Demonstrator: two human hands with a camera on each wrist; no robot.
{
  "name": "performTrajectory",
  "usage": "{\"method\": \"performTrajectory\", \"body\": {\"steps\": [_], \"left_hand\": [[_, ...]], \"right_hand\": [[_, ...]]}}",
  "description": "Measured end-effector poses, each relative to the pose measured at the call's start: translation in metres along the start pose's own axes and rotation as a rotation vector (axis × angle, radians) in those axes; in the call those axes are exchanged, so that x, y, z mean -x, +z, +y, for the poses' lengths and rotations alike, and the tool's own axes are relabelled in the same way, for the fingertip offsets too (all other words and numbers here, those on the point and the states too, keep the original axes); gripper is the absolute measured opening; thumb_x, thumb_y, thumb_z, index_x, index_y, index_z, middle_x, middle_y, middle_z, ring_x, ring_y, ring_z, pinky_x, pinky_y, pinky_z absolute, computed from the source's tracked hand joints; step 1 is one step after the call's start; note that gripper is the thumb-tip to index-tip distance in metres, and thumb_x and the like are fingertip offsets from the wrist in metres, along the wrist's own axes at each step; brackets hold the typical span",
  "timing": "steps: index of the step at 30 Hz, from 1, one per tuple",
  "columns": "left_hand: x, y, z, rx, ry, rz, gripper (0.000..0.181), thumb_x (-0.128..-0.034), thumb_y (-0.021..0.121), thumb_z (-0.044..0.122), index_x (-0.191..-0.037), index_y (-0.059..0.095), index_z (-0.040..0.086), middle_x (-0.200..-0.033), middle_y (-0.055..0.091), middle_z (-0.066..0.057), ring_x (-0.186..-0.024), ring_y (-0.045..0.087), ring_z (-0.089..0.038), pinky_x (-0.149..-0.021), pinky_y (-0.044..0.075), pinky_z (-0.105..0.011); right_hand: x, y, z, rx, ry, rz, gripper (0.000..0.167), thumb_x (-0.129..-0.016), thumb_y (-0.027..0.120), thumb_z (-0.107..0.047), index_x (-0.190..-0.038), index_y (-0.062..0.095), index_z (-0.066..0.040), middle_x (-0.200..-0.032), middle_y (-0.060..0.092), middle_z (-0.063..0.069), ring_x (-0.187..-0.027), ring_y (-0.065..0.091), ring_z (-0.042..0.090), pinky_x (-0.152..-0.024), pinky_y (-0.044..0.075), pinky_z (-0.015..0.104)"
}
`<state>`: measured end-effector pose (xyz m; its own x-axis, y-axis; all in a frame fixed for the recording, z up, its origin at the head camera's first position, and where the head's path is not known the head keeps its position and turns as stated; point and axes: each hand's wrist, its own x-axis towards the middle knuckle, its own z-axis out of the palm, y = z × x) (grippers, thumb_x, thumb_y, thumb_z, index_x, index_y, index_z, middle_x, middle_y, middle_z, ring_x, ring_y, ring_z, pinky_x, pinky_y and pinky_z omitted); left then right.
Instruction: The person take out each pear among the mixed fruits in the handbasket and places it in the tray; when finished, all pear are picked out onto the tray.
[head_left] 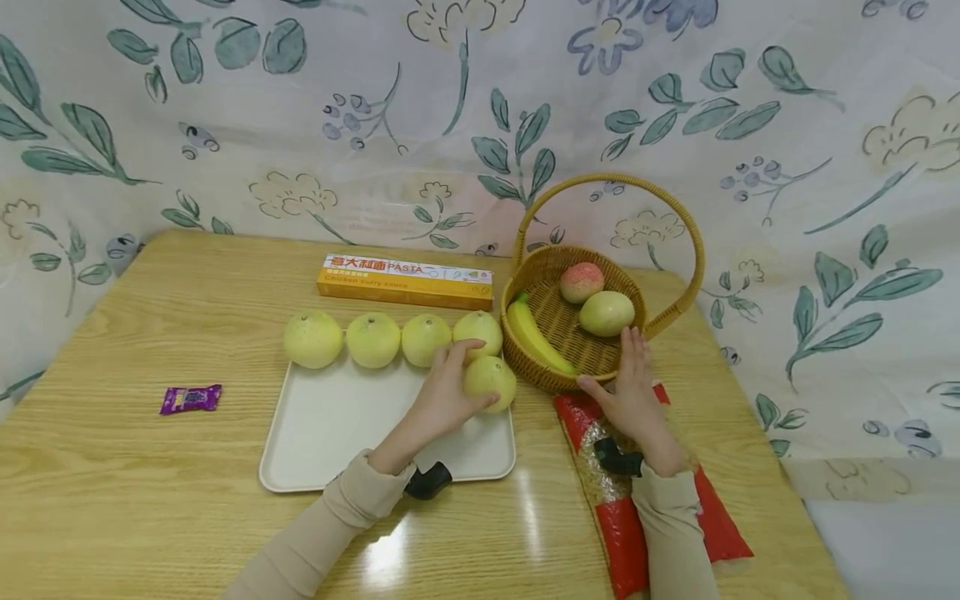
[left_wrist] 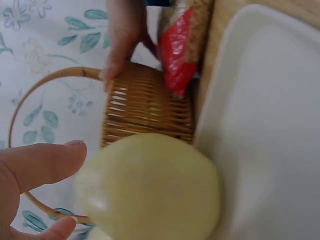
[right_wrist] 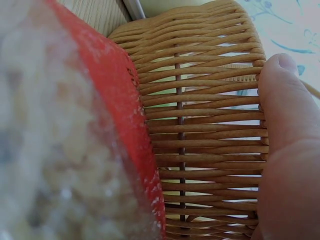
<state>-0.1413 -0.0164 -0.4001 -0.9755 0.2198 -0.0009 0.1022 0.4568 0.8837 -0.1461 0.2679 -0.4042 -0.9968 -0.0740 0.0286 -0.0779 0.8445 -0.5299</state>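
My left hand [head_left: 442, 392] is over a round, pale yellow-green fruit [head_left: 491, 383] at the right side of a white tray [head_left: 352, 425]. Its fingers and thumb spread around the fruit; the left wrist view shows a thin gap beside it. Several similar fruits [head_left: 373, 340] line the tray's far edge. My right hand [head_left: 633, 400] rests on the near rim of a wicker basket [head_left: 536, 379], fingers extended and thumb apart. Inside are a banana [head_left: 538, 337], a peach [head_left: 582, 282] and a smooth, pale green oval fruit [head_left: 607, 313].
Red-and-clear bags [head_left: 621, 533] of grainy food lie under the right forearm, against the basket. A yellow pasta box [head_left: 405, 282] stands behind the fruit row. A small purple wrapped packet [head_left: 191, 399] lies left of the tray. Flowered cloth [head_left: 420, 167] hangs behind the table.
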Motion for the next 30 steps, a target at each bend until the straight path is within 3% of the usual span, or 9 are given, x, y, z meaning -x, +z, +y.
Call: {"method": "performTrajectory", "body": {"steps": [7, 12, 15, 22, 26, 30], "left_hand": [[-0.004, -0.006, 0.014, -0.009, 0.073, 0.023, 0.070, -0.0805, 0.078, 0.019, -0.141, 0.043, 0.012, -0.135, 0.038, -0.021, -0.119, 0.045, -0.035, -0.102, 0.040, -0.050], [-0.019, -0.007, 0.030, -0.037, 0.127, 0.028, 0.067, -0.0837, 0.076, 0.024, -0.141, 0.043, 0.013, -0.139, 0.039, -0.019, -0.125, 0.045, -0.035, -0.104, 0.040, -0.052], [-0.037, -0.008, 0.046, -0.058, 0.156, -0.036, 0.062, -0.0864, 0.073, 0.024, -0.140, 0.045, 0.013, -0.142, 0.040, -0.018, -0.128, 0.046, -0.035, -0.105, 0.041, -0.052], [-0.095, 0.006, 0.078, -0.113, 0.177, -0.248, 0.055, -0.0909, 0.068, 0.029, -0.138, 0.047, 0.011, -0.139, 0.051, -0.013, -0.129, 0.048, -0.032, -0.105, 0.042, -0.047], [-0.122, 0.017, 0.084, -0.075, 0.156, -0.304, 0.056, -0.0922, 0.065, 0.032, -0.140, 0.044, 0.012, -0.141, 0.050, -0.012, -0.128, 0.050, -0.032, -0.104, 0.044, -0.046], [-0.140, 0.030, 0.084, -0.034, 0.118, -0.350, 0.057, -0.0931, 0.064, 0.032, -0.142, 0.041, 0.012, -0.144, 0.049, -0.013, -0.130, 0.049, -0.029, -0.104, 0.045, -0.043]], "right_hand": [[0.000, -0.002, -0.002, -0.004, 0.002, -0.008, 0.101, -0.094, 0.060, -0.040, -0.153, -0.011, 0.000, -0.159, -0.015, 0.026, -0.146, -0.015, 0.045, -0.115, 0.003, 0.066], [0.000, -0.001, -0.002, -0.011, 0.004, -0.010, 0.101, -0.094, 0.061, -0.038, -0.153, -0.012, 0.000, -0.159, -0.016, 0.027, -0.146, -0.015, 0.045, -0.115, 0.002, 0.066], [0.000, 0.001, -0.002, -0.019, 0.001, -0.007, 0.101, -0.094, 0.062, -0.036, -0.153, -0.012, 0.001, -0.159, -0.016, 0.027, -0.146, -0.016, 0.045, -0.114, 0.002, 0.067], [-0.002, 0.002, 0.003, -0.026, 0.002, -0.007, 0.100, -0.094, 0.062, -0.035, -0.152, -0.010, 0.002, -0.158, -0.016, 0.028, -0.145, -0.016, 0.047, -0.113, 0.003, 0.069], [-0.002, 0.003, 0.002, -0.041, 0.002, -0.003, 0.101, -0.093, 0.063, -0.035, -0.153, -0.010, 0.002, -0.159, -0.016, 0.027, -0.145, -0.016, 0.047, -0.113, 0.003, 0.069], [-0.003, 0.002, 0.002, -0.036, 0.000, 0.002, 0.102, -0.093, 0.063, -0.037, -0.153, -0.011, 0.001, -0.159, -0.015, 0.026, -0.145, -0.016, 0.047, -0.113, 0.003, 0.069]]}}
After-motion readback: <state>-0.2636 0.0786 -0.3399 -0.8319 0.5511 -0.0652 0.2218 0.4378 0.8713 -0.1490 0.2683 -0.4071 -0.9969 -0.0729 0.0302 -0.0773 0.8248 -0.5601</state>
